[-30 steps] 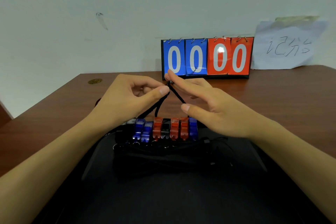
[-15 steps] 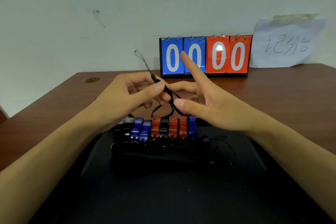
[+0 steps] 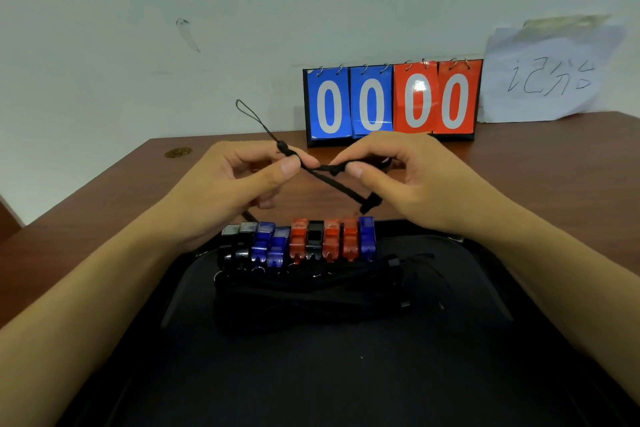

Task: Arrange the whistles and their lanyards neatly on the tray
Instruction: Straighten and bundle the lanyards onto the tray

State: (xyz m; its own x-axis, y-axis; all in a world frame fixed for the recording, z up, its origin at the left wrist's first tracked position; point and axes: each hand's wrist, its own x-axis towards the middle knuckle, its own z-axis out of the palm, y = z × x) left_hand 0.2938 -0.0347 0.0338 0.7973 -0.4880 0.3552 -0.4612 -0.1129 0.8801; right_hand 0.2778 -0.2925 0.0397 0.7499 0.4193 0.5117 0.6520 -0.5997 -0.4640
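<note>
Both hands (image 3: 242,191) (image 3: 412,184) pinching one limp, light lanyard (image 3: 332,180) above the whistles (image 3: 301,241); best gripped near its stiffer toggle end.

The scoreboard (image 3: 391,102) reads 00 on blue, 00 on red cards

single head-mounted view, directed forward and down; the worktop (image 3: 104,191) is seen from close range, with the wall (image 3: 138,28) beyond.
</note>
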